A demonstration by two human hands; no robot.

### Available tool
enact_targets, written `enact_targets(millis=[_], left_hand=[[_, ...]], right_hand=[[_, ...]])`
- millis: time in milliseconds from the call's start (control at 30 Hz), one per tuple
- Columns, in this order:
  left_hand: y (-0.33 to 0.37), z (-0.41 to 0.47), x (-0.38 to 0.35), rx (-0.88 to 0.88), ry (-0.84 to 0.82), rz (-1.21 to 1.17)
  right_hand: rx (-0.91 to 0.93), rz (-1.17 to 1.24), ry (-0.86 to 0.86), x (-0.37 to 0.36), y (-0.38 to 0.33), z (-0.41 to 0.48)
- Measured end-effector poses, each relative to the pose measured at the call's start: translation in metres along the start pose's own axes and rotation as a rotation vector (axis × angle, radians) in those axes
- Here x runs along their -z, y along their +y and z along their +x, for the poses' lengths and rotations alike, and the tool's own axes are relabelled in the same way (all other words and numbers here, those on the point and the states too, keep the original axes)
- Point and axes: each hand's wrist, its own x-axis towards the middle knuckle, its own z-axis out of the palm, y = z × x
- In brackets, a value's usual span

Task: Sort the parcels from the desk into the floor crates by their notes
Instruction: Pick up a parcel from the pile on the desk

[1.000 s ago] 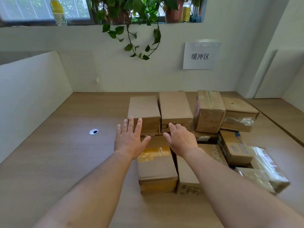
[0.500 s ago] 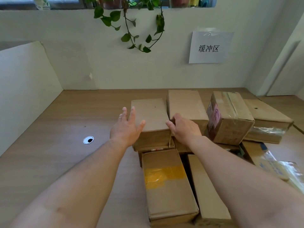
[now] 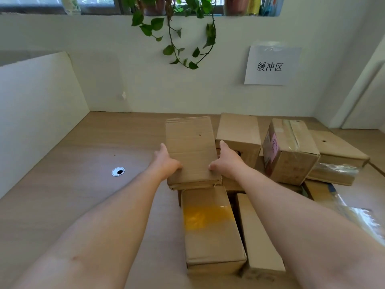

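The plain cardboard box (image 3: pixel 190 151) is over other parcels toward the desktop's (image 3: pixel 73 184) far edge, clamped between 2 hands. The left hand (image 3: pixel 166 162) grips its left side and the right hand (image 3: pixel 228 161) its right, thumbs at its near corners.

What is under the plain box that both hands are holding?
Below the near left corner of the plain box, a dark sliver of another carton shows. The rest is covered by the box itself and the yellow-taped carton in front.
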Motion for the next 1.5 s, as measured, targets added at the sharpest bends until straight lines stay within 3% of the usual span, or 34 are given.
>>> enact_targets(millis=[200, 500, 633, 767, 1100, 1333, 1500], left_hand=[[-0.007, -0.063, 0.007, -0.055, 0.075, -0.073], [-0.02, -0.165, 0.01, -0.019, 0.205, -0.378], [-0.029, -0.213, 0.009, 0.019, 0.191, -0.394], [-0.046, -0.253, 0.01, 0.104, 0.314, -0.457], [-0.089, -0.345, 0.027, 0.253, 0.609, -0.475], [-0.124, -0.403, 0.034, 0.272, 0.53, -0.423], [-0.15, -0.43, 0.047, 0.315, 0.459, -0.351]], right_hand=[[0.068, 0.099, -0.041, 0.005, 0.002, -0.044], [0.131, 0.383, -0.098, 0.012, 0.0, -0.119], [0.152, 0.364, -0.184, 0.006, 0.003, -0.156], [0.14, 0.402, -0.27, -0.004, 0.002, -0.186], [0.259, 0.311, -0.293, -0.042, -0.017, -0.238], [0.345, 0.314, -0.479, -0.083, -0.023, -0.27], [0.449, 0.148, -0.599, -0.104, -0.033, -0.296]])
